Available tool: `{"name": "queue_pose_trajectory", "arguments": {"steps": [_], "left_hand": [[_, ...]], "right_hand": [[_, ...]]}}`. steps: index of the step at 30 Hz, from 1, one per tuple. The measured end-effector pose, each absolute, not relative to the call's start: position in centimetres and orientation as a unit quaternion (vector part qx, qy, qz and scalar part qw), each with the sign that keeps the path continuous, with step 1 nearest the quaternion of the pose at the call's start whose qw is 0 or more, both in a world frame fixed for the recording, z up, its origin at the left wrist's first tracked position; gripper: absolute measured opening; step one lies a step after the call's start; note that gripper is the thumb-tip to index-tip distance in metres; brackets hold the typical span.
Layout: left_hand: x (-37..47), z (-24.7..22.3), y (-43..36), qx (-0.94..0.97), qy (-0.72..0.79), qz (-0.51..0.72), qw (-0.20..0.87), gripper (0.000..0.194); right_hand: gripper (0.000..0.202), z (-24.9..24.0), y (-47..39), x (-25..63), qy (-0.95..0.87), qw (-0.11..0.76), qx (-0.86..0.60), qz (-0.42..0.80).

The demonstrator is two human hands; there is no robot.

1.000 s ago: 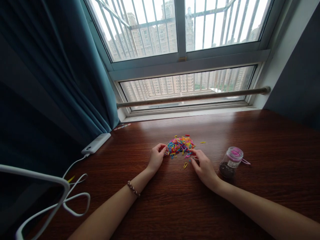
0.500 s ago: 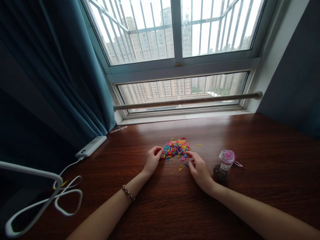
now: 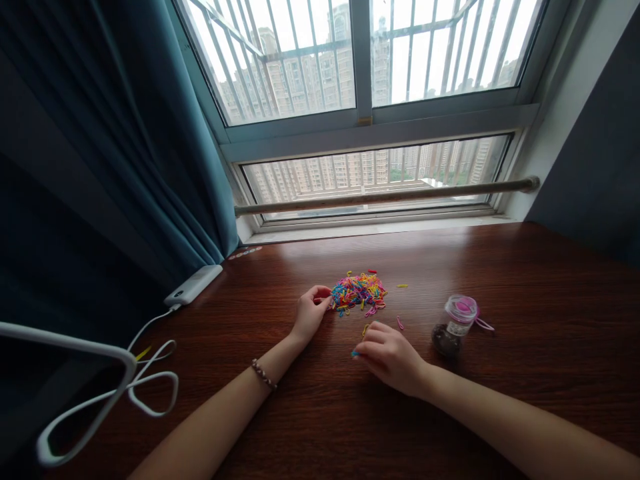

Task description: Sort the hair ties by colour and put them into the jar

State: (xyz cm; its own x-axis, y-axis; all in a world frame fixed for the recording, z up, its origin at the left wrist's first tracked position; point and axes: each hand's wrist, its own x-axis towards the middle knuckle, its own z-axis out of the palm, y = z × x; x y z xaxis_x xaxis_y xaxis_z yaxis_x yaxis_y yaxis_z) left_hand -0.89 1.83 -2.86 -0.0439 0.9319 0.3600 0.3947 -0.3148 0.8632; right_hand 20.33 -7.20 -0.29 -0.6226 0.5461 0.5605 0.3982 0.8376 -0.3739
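Note:
A heap of small colourful clips (image 3: 359, 292) lies on the brown wooden table (image 3: 310, 427). At its left edge, my left hand (image 3: 311, 313) is closed in a pinch; what lies between the fingertips is too small to name. My right hand (image 3: 393, 355) is nearer to me, below the heap, its thumb and finger pinching a blue clip (image 3: 355, 353). Just beyond those fingers a yellow clip (image 3: 365, 330) is partly covered. A pink clip (image 3: 400, 323) lies loose to the right of the heap.
A clear jar (image 3: 454, 327) with a pink lid and dark contents stands right of my right hand. At left are a white power strip (image 3: 194, 285), its looped cable (image 3: 150, 381) and a blue curtain (image 3: 165, 153). A window with a metal rail (image 3: 390, 198) is behind the table.
My right hand has moved from the heap's edge towards me and closed on the blue clip. A pink clip now lies apart from the heap. The whole view has shifted slightly.

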Motion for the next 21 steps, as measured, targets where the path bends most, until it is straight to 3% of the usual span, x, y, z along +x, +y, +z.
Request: {"name": "queue_pose_trajectory", "arguments": {"steps": [5,11,15,21], "left_hand": [[-0.8,-2.9,1.8,0.642,0.529,0.489,0.264,0.018],[-0.6,-2.8,1.6,0.653,0.526,0.478,0.262,0.018],[-0.5,-2.5,1.4,0.653,0.529,0.474,0.263,0.016],[-0.3,-2.3,1.1,0.667,0.524,0.469,0.245,0.016]], "right_hand": [[0.027,-0.1,-7.8,20.3,-0.941,0.284,-0.166,0.074],[0.018,-0.6,-6.1,21.0,-0.841,0.348,-0.408,0.077],[0.018,-0.9,-5.4,21.1,-0.863,0.333,-0.363,0.114],[0.038,-1.2,-5.1,21.0,-0.854,0.35,-0.364,0.124]]}}
